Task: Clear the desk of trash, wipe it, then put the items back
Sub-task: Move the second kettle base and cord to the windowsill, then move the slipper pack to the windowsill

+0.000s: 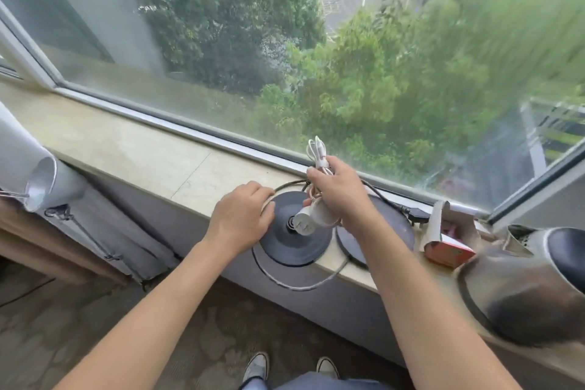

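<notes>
Head view: right hand (335,191) grasps a bundled white charger and cable (316,212), lifted just above the left black kettle base (292,233) on the stone sill (133,149). Left hand (242,218) rests on that base's left edge, fingers curled at its rim near the black cord (289,184) — whether it actually grips, cannot tell. Second black base (380,237), a red box (449,252) and a steel kettle (522,288) sit to the right. Likely the putting-back step; next move — set the bundle down without snagging the cords.
</notes>
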`<state>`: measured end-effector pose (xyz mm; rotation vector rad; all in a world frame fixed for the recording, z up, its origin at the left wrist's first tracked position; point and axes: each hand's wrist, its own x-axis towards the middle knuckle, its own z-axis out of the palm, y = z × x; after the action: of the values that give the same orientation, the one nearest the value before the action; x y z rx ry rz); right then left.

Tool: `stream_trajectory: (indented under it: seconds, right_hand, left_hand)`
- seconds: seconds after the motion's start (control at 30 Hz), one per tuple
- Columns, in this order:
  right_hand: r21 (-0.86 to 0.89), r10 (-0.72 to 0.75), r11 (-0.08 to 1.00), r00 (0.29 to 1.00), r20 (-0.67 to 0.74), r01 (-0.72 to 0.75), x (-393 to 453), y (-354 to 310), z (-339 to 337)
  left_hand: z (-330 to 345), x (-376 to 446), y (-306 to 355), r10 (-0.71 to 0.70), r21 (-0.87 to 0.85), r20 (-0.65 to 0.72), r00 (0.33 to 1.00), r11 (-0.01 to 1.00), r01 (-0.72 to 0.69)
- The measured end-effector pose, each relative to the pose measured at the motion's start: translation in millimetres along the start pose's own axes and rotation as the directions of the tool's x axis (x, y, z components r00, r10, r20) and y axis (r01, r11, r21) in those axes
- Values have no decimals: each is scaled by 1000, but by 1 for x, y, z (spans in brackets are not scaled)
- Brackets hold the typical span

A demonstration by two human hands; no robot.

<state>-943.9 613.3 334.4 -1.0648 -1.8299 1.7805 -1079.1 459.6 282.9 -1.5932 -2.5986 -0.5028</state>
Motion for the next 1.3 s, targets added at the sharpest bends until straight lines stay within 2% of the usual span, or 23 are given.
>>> stream_trajectory:
  seconds: [0.13,0.27,0.37,0.53,0.63,0.7,0.77,0.83,0.9,1.0,1.1,1.3]
  right_hand:
    - [79,100,992,994,-33,-97,32,2,53]
    - [111,238,969,954,-183,-221,68,18,99]
    - [93,307,951,920,-244,-293,77,27,127]
    - [-305,171,910,924,-342,-281,63,19,140]
    - [-453,0,872,924,-381,-186,46,13,127]
    - [-527,-125,840,899,-419,-129,28,13,110]
    - [-587,-260,807,849,-460,-72,2,14,90]
    - [-683,-392,729,789,-473,-47,-29,19,70]
    - [-774,-455,624,757,-469,-105,-62,29,52]
    - [-769,-433,583,701,-567,-263,-116,43,31]
    - [-700,-386,582,617,-685,-413,-169,58,11]
    - [-463,-238,646,416,-878,-607,-274,91,-36]
  left_hand:
    - [-5,6,-39,13,-5,-18,1000,1000,-13]
    - [-8,4,-67,33,-59,12,999,998,-32]
    - [-9,1,-84,54,-118,21,998,992,-51]
    - [-4,-3,-109,135,-154,18,991,979,-131]
    - [-5,3,-107,192,-137,-3,981,972,-191]
    - [-10,10,-93,261,-167,-22,965,951,-261]
    - [-17,18,-68,349,-211,-48,936,912,-351]
    - [-22,22,-36,437,-234,-69,897,867,-440]
    - [-23,22,-2,510,-242,-79,857,824,-512]
    - [-17,16,46,606,-244,-65,793,761,-601]
    - [-8,4,95,718,-256,-41,695,665,-702]
    - [2,-48,192,854,-334,-2,521,491,-805]
